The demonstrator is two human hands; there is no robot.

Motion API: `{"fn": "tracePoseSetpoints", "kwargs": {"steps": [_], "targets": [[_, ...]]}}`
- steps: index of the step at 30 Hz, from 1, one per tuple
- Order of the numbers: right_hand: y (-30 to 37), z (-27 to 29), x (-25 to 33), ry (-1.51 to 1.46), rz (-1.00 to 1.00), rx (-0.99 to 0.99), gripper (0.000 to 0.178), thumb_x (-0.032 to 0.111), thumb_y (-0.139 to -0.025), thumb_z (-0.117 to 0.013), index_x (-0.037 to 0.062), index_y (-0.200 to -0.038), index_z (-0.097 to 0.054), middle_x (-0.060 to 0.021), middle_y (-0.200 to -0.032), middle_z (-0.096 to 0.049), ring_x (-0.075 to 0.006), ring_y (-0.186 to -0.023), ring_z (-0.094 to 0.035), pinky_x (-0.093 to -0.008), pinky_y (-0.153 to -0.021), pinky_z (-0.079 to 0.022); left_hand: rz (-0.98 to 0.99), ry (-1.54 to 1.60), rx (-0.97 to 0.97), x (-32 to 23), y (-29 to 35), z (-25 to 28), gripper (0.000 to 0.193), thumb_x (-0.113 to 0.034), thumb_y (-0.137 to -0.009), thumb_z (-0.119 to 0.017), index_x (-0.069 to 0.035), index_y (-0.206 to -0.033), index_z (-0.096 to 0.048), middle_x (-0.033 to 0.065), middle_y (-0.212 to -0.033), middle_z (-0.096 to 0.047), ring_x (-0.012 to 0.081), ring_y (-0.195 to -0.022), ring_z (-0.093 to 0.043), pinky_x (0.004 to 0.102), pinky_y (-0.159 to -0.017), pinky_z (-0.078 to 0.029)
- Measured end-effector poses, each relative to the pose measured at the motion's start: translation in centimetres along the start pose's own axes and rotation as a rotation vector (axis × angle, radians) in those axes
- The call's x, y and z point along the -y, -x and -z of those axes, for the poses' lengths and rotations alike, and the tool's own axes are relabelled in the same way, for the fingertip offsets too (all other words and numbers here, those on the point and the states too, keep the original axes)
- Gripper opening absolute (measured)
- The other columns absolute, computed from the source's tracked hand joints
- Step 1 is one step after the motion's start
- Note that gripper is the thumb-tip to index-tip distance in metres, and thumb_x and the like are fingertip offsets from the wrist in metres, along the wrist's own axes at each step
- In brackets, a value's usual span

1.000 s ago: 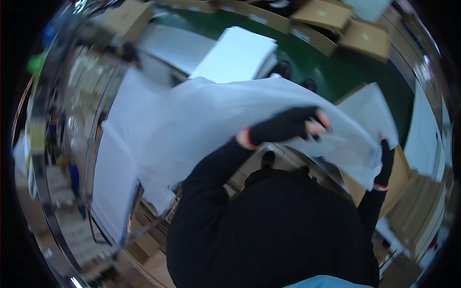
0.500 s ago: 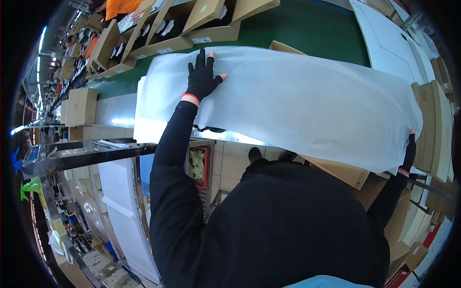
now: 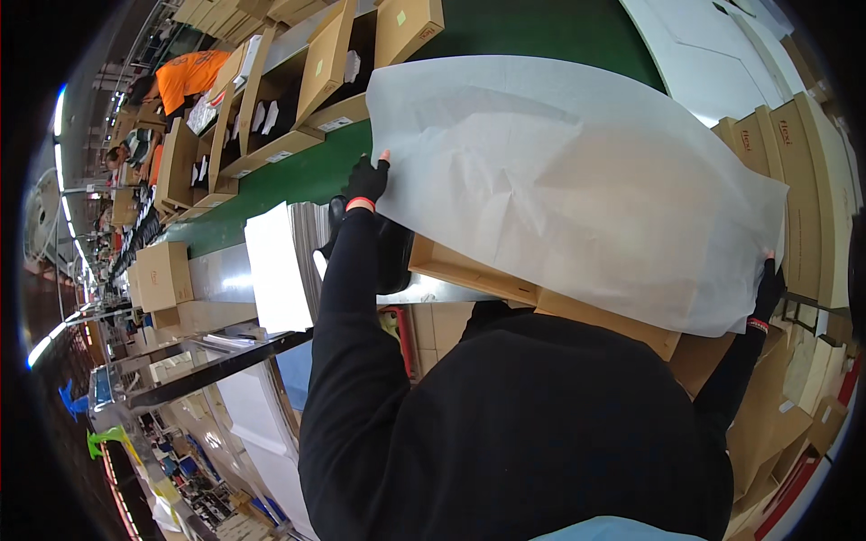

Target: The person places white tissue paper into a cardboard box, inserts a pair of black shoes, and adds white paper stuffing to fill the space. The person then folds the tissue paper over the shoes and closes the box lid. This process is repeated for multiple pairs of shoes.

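Observation:
A large translucent white paper sheet (image 3: 577, 180) is stretched between my hands, its surface lightly creased. My left hand (image 3: 368, 180), in a black glove with bare fingertips, is closed on the sheet's left edge. At the lower right corner my right hand (image 3: 769, 287), gloved the same way, grips the sheet; most of its fingers are hidden. Under the sheet lies an open cardboard box (image 3: 474, 270), its near-left rim showing. A glossy black item (image 3: 394, 257) sits partly behind my left forearm. Beside it is a thick stack of white paper (image 3: 278, 266).
Open cardboard boxes (image 3: 311, 113) with black contents line the green work surface (image 3: 541, 29). Flat brown boxes (image 3: 803, 198) stand upright at the right, near white panels (image 3: 704, 54). A closed carton (image 3: 164, 273) stands at the left. A person in orange (image 3: 191, 79) bends over farther off.
My left hand, flat on the sheet before, now pinches its left edge. The sheet has moved right, off the paper stack, uncovering the stack, the black item and the box's left end.

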State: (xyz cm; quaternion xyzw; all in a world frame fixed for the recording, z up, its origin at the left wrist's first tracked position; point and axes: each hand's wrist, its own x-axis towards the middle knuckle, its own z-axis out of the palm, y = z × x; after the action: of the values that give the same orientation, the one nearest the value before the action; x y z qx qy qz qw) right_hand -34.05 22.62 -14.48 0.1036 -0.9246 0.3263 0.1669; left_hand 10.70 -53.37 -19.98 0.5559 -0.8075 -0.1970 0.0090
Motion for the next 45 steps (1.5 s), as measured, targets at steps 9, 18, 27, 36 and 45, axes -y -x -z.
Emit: {"fn": "tracePoseSetpoints", "kwargs": {"steps": [9, 18, 27, 36, 45], "targets": [[2.6, 2.3, -3.4, 0.337, -0.145, 0.161, 0.067, 0.049, -0.088, -0.059, -0.0067, -0.125, -0.054, -0.0268, -0.125, -0.056, -0.0367, -0.120, -0.052, -0.0380, -0.099, -0.040, -0.291, 0.124, 0.222, 5.0, -5.5, -4.1, 0.077, -0.046, -0.070, -0.075, 0.005, -0.123, -0.055, 0.0248, -0.120, -0.060, 0.0335, -0.110, -0.060, 0.0354, -0.092, -0.047], [5.7, 2.8, 19.1, 0.956, -0.071, 0.244, 0.073, 0.046, -0.085, -0.063, 0.0035, -0.139, -0.040, -0.0214, -0.131, -0.053, -0.0362, -0.119, -0.052, -0.0477, -0.100, -0.039, -0.915, -0.500, -0.120, -0.6, 5.4, 3.4, 0.031, -0.023, -0.073, -0.066, -0.015, -0.102, -0.064, 0.0076, -0.089, -0.065, 0.0284, -0.082, -0.063, 0.0398, -0.070, -0.048], [6.5, -7.1, 31.3, 0.742, 0.690, 0.204, 0.062, 0.042, -0.082, -0.066, 0.0129, -0.133, -0.047, -0.0082, -0.142, -0.042, -0.0340, -0.137, -0.030, -0.0696, -0.105, -0.013, -1.013, -0.196, -0.092, -2.0, 6.8, 0.8, 0.020, -0.013, -0.071, -0.061, -0.012, -0.091, -0.062, 0.0066, -0.078, -0.062, 0.0273, -0.074, -0.063, 0.0400, -0.064, -0.047], [8.5, -11.1, 31.6, 0.543, 0.769, 0.118, 0.070, 0.035, -0.083, -0.064, 0.0060, -0.140, -0.037, -0.0126, -0.153, -0.026, -0.0311, -0.145, -0.011, -0.0647, -0.111, -0.004, -0.836, -0.302, 0.060, -1.8, 15.2, 11.1, 0.046, -0.044, -0.076, -0.069, -0.005, -0.100, -0.065, 0.0130, -0.083, -0.064, 0.0270, -0.071, -0.066, 0.0416, -0.061, -0.050], [5.9, -16.9, 30.1, 0.595, 0.775, 0.659, 0.055, 0.038, -0.085, -0.063, 0.0086, -0.130, -0.050, -0.0172, -0.144, -0.038, -0.0391, -0.135, -0.031, -0.0640, -0.101, -0.029, -0.714, 0.111, 0.007, -4.9, 17.0, -2.5, 0.064, -0.021, -0.087, -0.059, -0.006, -0.142, -0.032, 0.0131, -0.092, -0.058, 0.0304, -0.076, -0.061, 0.0418, -0.062, -0.049]]}}
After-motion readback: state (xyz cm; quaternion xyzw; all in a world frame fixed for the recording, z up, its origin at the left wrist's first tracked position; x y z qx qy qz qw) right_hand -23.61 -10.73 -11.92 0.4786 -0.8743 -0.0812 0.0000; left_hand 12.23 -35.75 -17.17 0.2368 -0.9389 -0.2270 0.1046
